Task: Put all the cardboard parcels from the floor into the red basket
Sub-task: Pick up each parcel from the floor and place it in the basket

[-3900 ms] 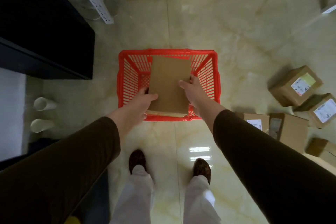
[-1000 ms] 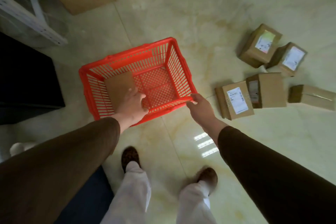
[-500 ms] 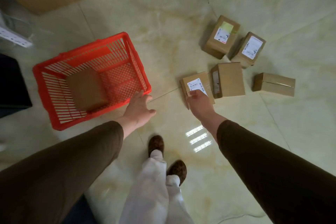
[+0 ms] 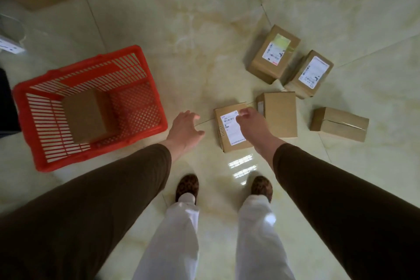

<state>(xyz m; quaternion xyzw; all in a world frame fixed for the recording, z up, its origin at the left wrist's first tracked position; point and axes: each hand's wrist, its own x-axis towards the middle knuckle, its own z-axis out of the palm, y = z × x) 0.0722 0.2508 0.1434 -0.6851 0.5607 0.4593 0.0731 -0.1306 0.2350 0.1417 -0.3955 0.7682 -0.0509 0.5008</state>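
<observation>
Your right hand (image 4: 251,124) hangs over the nearest labelled parcel (image 4: 229,128), covering its far right corner; the fingers are loosely curled and hold nothing, and whether they touch the cardboard cannot be told. That parcel lies flat on the floor (image 4: 204,29) with its white shipping label facing up, its long axis running away from you and tilted slightly left. Your left hand (image 4: 185,129) hovers just left of the same parcel, fingers spread wide and thumb out toward it, empty, with a strip of bare floor between them. Both arms reach forward and down in dark brown sleeves.

Just right of your right hand lies a plain parcel (image 4: 280,113), blank face up, close beside the labelled one. Further right, well apart, a long parcel (image 4: 339,124) lies with its long axis crosswise. Beyond your right hand, two more labelled parcels sit side by side, one with a green sticker (image 4: 273,53) and one with a white label (image 4: 310,74), both angled to the right.

Left of your left hand stands the red basket (image 4: 45,161), holding one plain parcel (image 4: 85,116) against its left side.
</observation>
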